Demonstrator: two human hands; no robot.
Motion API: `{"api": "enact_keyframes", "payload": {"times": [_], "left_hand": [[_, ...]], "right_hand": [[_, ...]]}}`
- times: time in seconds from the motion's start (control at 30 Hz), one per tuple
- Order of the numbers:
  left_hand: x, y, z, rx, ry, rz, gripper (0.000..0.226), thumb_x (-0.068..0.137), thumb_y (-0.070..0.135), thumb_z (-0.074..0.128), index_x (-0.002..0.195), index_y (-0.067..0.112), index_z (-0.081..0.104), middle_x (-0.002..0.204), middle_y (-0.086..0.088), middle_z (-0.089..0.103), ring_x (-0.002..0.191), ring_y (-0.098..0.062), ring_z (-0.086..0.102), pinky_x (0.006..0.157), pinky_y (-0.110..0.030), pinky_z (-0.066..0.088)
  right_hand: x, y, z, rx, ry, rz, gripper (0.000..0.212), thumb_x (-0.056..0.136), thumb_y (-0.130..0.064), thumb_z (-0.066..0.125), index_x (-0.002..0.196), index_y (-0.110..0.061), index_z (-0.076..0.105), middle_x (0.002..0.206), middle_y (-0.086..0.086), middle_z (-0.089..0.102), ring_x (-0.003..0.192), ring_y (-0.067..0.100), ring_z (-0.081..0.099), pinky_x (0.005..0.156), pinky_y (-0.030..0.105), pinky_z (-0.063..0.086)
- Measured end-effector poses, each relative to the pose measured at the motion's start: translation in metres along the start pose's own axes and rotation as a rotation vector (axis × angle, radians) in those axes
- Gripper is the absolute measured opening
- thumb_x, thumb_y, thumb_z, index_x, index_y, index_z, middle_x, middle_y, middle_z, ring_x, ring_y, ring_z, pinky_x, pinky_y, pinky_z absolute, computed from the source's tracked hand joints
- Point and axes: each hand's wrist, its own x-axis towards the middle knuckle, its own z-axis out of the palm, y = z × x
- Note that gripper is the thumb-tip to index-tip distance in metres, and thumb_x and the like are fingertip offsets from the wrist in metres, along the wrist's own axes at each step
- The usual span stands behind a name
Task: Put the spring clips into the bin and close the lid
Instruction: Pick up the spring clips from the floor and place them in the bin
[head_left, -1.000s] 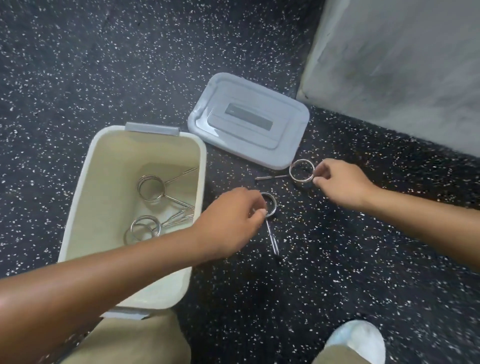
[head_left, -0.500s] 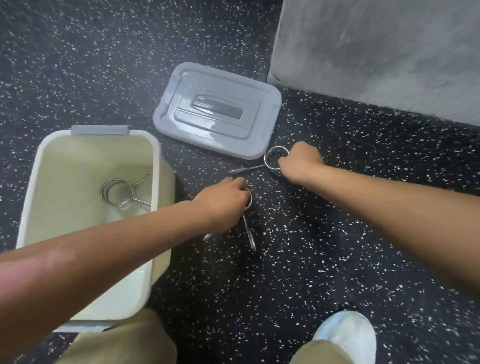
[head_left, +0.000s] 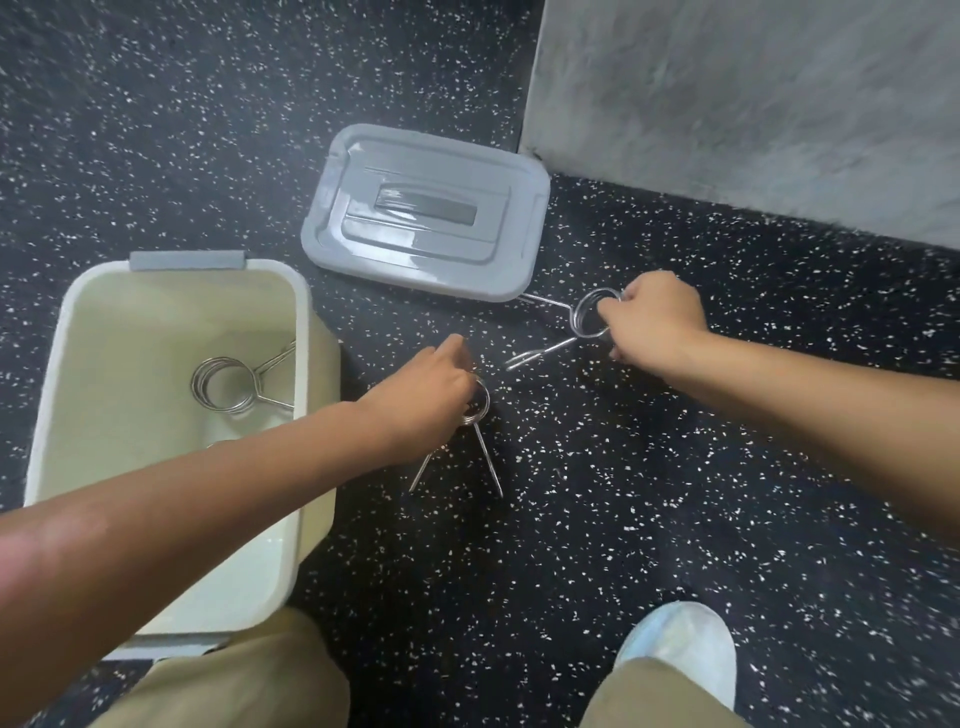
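An open cream bin (head_left: 306, 415) stands on the floor at the left, with a metal spring clip (head_left: 223, 384) lying inside; my forearm hides the bin's near part. My left hand (head_left: 426, 395) is shut on the coil of a second spring clip (head_left: 480, 415), its two legs pointing toward me. My right hand (head_left: 649, 317) grips the coil of a third spring clip (head_left: 584, 317), whose legs point left toward the grey lid (head_left: 431, 218). The lid lies flat on the floor behind the bin.
The floor (head_left: 571, 519) is black with white speckles. A grey concrete block (head_left: 753, 104) rises at the back right, close to the lid's corner. My knees and a light shoe (head_left: 675, 654) are at the bottom edge.
Both hands have closed on their clips and lifted them: the left clip's legs now hang toward me and the right clip has turned, legs spread. The view has shifted.
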Motion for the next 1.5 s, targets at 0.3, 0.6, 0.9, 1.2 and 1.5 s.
{"api": "enact_keyframes", "payload": {"times": [0.3, 0.6, 0.9, 1.2, 1.5], "left_hand": [[-0.026, 0.004, -0.011, -0.028, 0.057, 0.013, 0.021, 0.092, 0.005, 0.059, 0.103, 0.006, 0.076, 0.125, -0.011, 0.065, 0.105, -0.029, 0.065, 0.091, -0.042, 0.053], [-0.064, 0.004, -0.031, -0.225, 0.289, -0.120, 0.031, 0.085, -0.003, 0.064, 0.105, 0.014, 0.081, 0.119, -0.008, 0.072, 0.095, -0.030, 0.073, 0.082, -0.039, 0.058], [-0.147, -0.022, -0.069, -0.630, 0.499, -0.423, 0.026, 0.092, 0.008, 0.070, 0.105, 0.026, 0.081, 0.112, 0.017, 0.073, 0.089, -0.002, 0.072, 0.086, -0.017, 0.056], [-0.219, -0.069, -0.070, -0.894, 0.595, -0.684, 0.029, 0.089, 0.014, 0.074, 0.095, 0.041, 0.079, 0.102, 0.033, 0.075, 0.092, -0.003, 0.073, 0.079, -0.013, 0.054], [-0.222, -0.088, -0.033, -0.540, 0.546, -0.844, 0.023, 0.089, 0.005, 0.066, 0.103, 0.014, 0.082, 0.108, 0.000, 0.078, 0.083, -0.019, 0.072, 0.089, -0.040, 0.057]], "right_hand": [[-0.019, 0.026, -0.031, -0.145, 0.038, -0.084, 0.013, 0.088, -0.024, 0.057, 0.093, -0.014, 0.064, 0.073, 0.008, 0.071, 0.070, 0.027, 0.069, 0.062, 0.037, 0.054], [-0.028, 0.022, -0.032, -0.146, 0.047, -0.268, 0.009, 0.100, -0.022, 0.050, 0.105, -0.022, 0.058, 0.079, 0.001, 0.068, 0.068, 0.027, 0.072, 0.066, 0.049, 0.058], [-0.038, -0.022, -0.016, -0.104, 0.000, -0.434, 0.015, 0.104, -0.027, 0.049, 0.117, -0.023, 0.056, 0.097, 0.000, 0.070, 0.075, 0.020, 0.072, 0.076, 0.047, 0.058], [-0.062, -0.084, -0.002, 0.139, -0.025, -0.546, 0.014, 0.104, -0.026, 0.050, 0.116, -0.024, 0.058, 0.098, 0.003, 0.068, 0.061, 0.007, 0.072, 0.055, 0.010, 0.047], [-0.080, -0.113, 0.009, 0.232, -0.053, -0.637, 0.015, 0.103, -0.026, 0.052, 0.114, -0.036, 0.057, 0.092, -0.003, 0.067, 0.062, 0.005, 0.073, 0.063, 0.019, 0.054]]}}
